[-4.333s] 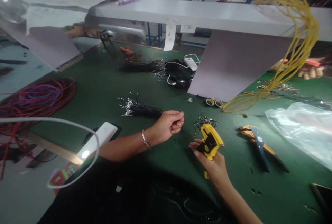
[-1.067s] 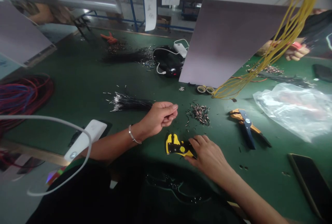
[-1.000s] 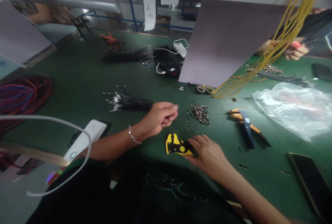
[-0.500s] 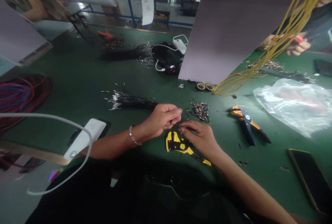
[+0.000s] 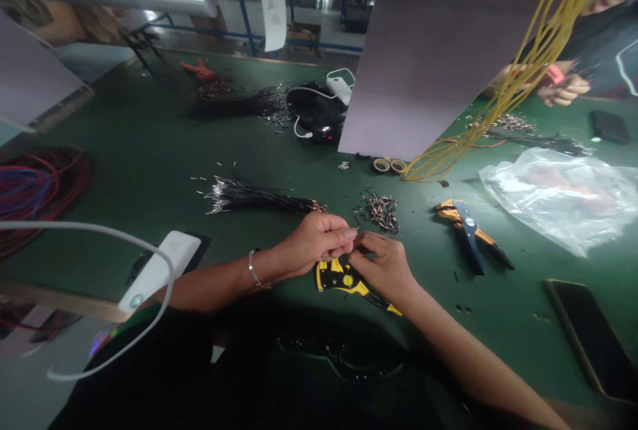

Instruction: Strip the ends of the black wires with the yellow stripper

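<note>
My left hand (image 5: 316,244) and my right hand (image 5: 383,264) meet fingertip to fingertip just above the green table (image 5: 164,157). Both pinch a small thin piece between them, too small to make out; it looks like a short wire. A yellow and black crimping tool (image 5: 339,277) lies flat on the table directly under my hands, partly hidden by the right one. A bundle of thin black wires (image 5: 254,197) lies just beyond my left hand. A small pile of metal terminals (image 5: 381,207) sits beyond my right hand.
Orange and blue pliers (image 5: 468,230) lie to the right, then a clear plastic bag (image 5: 563,191) and a dark phone (image 5: 588,337). Yellow wires (image 5: 523,64) hang by a grey panel (image 5: 413,71). A co-worker's hand (image 5: 558,88) works at far right. A white power bank (image 5: 159,270) lies at left.
My right hand set the yellow tool down on the table, let go of it, and rose to meet my left hand's pinched fingertips. The left hand shifted slightly toward me.
</note>
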`<state>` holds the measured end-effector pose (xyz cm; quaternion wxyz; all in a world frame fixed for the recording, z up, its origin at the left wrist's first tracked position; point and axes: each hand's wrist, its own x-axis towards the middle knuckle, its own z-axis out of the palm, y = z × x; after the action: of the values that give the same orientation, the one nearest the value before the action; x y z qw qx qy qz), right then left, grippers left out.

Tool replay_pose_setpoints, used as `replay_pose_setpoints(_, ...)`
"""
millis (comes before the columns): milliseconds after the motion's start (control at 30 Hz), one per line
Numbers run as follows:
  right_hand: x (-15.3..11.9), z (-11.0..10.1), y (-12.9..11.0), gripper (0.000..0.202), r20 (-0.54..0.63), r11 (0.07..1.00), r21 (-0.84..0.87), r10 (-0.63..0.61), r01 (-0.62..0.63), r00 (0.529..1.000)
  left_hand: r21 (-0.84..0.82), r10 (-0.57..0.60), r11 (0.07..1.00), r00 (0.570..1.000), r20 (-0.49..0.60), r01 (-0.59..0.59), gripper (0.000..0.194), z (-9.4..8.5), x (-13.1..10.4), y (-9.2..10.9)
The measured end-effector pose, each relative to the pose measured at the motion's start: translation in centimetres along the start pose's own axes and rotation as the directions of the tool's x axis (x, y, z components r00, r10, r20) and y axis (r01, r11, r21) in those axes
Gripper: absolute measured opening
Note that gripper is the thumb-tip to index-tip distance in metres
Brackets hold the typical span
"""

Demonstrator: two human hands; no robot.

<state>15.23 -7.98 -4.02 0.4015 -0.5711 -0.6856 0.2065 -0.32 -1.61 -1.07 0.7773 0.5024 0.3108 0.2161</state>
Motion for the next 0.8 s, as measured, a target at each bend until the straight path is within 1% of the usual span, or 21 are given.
replay_pose_setpoints(100, 0.1, -0.1, 0.1, 0.020, -0.070, 0.998, -0.028, -0.055, 0.053, 0.996, 0.001, -0.031, 1.000, 0.999, 0.021, 0.031, 0.030, 0.2, 0.0, -0.2)
replay_pose_setpoints(233, 0.1, 0.1, 0.3, 0.027, -0.142, 0.989, -0.081, -0.137, 0.126, 0.980, -0.009, -0.057, 0.998, 0.998, 0.014, 0.057, 0.030, 0.5, -0.1, -0.2)
replay_pose_setpoints(400, 0.0, 0.5, 0.4, 0.030, -0.155, 0.974, -0.149, -0.194, 0.171, 0.969, 0.001, -0.067, 0.998, 0.998, -0.003, 0.067, 0.030, 0.8, -0.1, -0.2)
replay_pose_setpoints(533, 0.0, 0.8, 0.6, 0.029, -0.148, 0.972, -0.160, -0.194, 0.170, 0.970, -0.001, -0.066, 0.998, 0.998, -0.023, 0.066, 0.031, 1.0, -0.2, -0.2)
replay_pose_setpoints(600, 0.2, 0.4, 0.9, 0.028, -0.139, 0.976, -0.169, -0.159, 0.134, 0.977, -0.006, -0.076, 0.997, 0.997, -0.028, 0.075, 0.031, 1.1, -0.5, 0.0)
replay_pose_setpoints(667, 0.5, -0.6, 1.4, 0.026, -0.168, 0.982, -0.184, -0.062, 0.031, 0.984, 0.002, -0.084, 0.996, 0.996, -0.027, 0.084, 0.030, 1.2, -0.9, 0.3)
replay_pose_setpoints(700, 0.6, -1.3, 1.6, 0.024, -0.221, 0.982, -0.181, 0.002, -0.043, 0.975, 0.013, -0.087, 0.996, 0.996, -0.027, 0.087, 0.030, 1.2, -1.0, 0.5)
replay_pose_setpoints(733, 0.7, -2.0, 1.9, 0.022, -0.270, 0.979, -0.156, 0.084, -0.130, 0.959, 0.034, -0.057, 0.998, 0.998, -0.039, 0.058, 0.029, 1.1, -1.1, 0.7)
replay_pose_setpoints(767, 0.8, -2.6, 2.1, 0.019, -0.304, 0.975, -0.128, 0.136, -0.182, 0.943, 0.050, -0.015, 0.999, 0.998, -0.060, 0.018, 0.028, 1.0, -1.0, 0.8)
replay_pose_setpoints(800, 0.8, -3.0, 2.4, 0.015, -0.324, 0.977, -0.110, 0.138, -0.182, 0.936, 0.015, 0.006, 1.000, 0.997, -0.071, -0.005, 0.028, 0.8, -0.9, 0.9)
